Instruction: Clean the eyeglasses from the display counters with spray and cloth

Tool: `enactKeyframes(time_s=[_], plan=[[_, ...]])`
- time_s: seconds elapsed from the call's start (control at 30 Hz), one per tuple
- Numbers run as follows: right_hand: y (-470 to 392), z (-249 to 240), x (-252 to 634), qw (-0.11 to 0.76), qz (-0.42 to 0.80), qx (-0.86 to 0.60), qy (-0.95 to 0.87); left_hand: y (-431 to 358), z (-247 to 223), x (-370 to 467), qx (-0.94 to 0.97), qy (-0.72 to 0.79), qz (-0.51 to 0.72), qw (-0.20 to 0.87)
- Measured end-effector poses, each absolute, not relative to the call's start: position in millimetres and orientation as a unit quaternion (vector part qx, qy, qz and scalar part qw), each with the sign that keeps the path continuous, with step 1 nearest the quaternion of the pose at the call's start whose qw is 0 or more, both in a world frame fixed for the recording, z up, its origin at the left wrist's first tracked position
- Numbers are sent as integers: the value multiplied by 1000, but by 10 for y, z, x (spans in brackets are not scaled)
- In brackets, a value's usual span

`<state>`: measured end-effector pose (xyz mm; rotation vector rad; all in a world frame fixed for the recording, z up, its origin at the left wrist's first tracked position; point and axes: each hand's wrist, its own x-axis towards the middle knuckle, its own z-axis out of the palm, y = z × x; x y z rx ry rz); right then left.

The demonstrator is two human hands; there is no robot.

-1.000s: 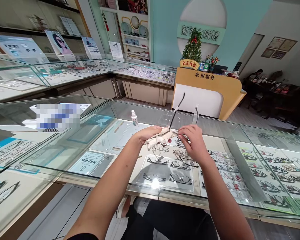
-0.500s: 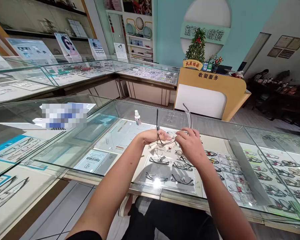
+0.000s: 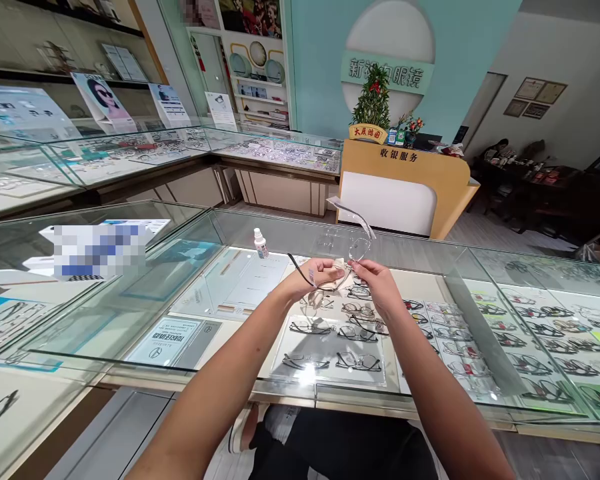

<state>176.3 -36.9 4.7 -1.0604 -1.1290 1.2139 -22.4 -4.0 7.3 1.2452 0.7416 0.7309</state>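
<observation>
A pair of eyeglasses [image 3: 361, 249] is held up above the glass counter, one clear lens showing and its temples spread apart. A pale cloth [image 3: 339, 265] lies in the fingers of my left hand [image 3: 316, 275], closed with the thumb on top, at the other lens, which is mostly hidden. One dark temple sticks out past my left wrist. My right hand [image 3: 377, 280] pinches the frame near its middle, below the bare lens. The other temple, with a clear sleeve or tag on it, points up and away.
A small white bottle [image 3: 261, 243] stands on the glass counter [image 3: 200, 223], left of my hands. Under the glass lie several rows of eyeglasses [image 3: 359, 361] and a grey-white card [image 3: 163, 340]. White folded papers [image 3: 100, 250] rest at the left. A yellow cashier desk [image 3: 405, 160] stands beyond.
The eyeglasses have turned, so the far temple now slants and one lens faces up. My right hand has rotated and lowered to pinch the frame. The view has shifted slightly right.
</observation>
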Motion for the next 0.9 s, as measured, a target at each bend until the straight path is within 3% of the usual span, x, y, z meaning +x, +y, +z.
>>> enactKeyframes(time_s=[0.13,0.43,0.63,0.9], plan=[[-350,4,1744,581,535,-416,-450,-66,86,-187,552,326,327,695],[-371,5,1745,620,440,-415,-501,-122,32,-116,552,279,309,723],[-408,25,1711,604,491,-412,-473,-202,28,-42,547,261,312,731],[-384,49,1713,606,492,-410,-472,-227,-17,125,509,264,410,709]])
